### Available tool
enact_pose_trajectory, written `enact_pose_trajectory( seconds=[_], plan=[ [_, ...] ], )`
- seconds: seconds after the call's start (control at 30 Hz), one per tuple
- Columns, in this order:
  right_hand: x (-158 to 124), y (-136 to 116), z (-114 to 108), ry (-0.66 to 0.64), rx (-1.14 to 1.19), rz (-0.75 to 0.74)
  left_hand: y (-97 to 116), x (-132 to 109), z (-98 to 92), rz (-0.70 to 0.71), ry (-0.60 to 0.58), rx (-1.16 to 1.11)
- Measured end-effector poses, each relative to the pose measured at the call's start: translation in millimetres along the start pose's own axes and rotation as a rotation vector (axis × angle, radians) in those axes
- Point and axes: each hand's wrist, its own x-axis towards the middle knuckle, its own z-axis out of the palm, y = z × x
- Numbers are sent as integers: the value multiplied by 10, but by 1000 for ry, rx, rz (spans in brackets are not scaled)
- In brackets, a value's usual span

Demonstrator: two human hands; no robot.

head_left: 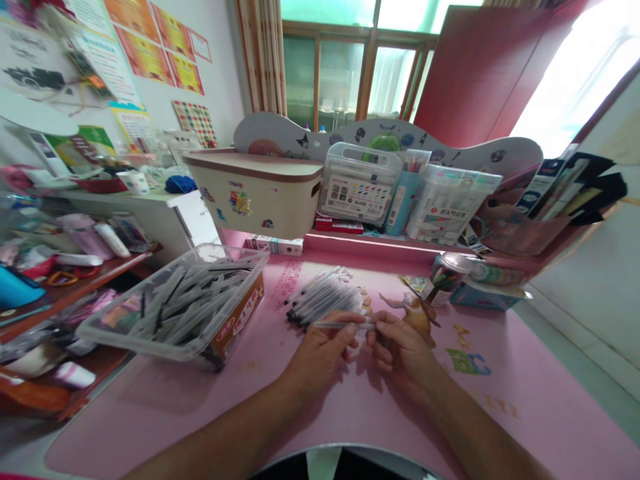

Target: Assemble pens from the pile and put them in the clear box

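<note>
Far left of the pink tabletop (pixel 540 400): clear rectangular plastic tub (pixel 145 348), well filled with loose greyish-white translucent sticks (pixel 187 300), some with black parts. Right of it, behind the hands: flat bundle of slim clear-and-white pens (pixel 327 297), roughly parallel, black ends toward the near left.

Progress, judged: work partway along; bundle laid out, one piece in hand, plenty in the tub. Whether either group is finished, cannot tell.

Left hand (pixel 320 348): thumb and forefinger pinching a slim whitish translucent pen (pixel 327 325), held nearly level just in front of the bundle; its left end juts past the thumb. Right hand (pixel 403 345): thumb and forefinger closed on the pen's right end, other fingers curled beneath.
</note>
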Motion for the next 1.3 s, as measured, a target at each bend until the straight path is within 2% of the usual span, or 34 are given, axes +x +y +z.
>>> enact_pose_trajectory(
  seconds=[0.1,0.27,0.4,0.57,0.67,0.83,0.93,1.1,1.3],
  plan=[
    [-4,44,24,-14,-75,36,16,-9,5,13,73,48],
    [19,110,-15,71,-207,86,38,-18,22,-121,122,8],
    [21,124,-41,19,-215,67,5,6,9,-148,168,-39],
    [-3,78,16,-48,-190,22,10,40,1,-103,210,-100],
    [-17,57,50,-36,-156,47,35,38,9,-88,209,-120],
    [-8,113,2,70,-183,96,43,1,25,-68,199,-81],
    [-1,127,-25,41,-229,85,39,-13,26,-58,200,-53],
    [-18,74,28,-37,-111,77,28,-7,13,-35,176,-49],
    [-11,112,-5,16,-210,107,9,-7,7,-8,160,-17]
  ],
)
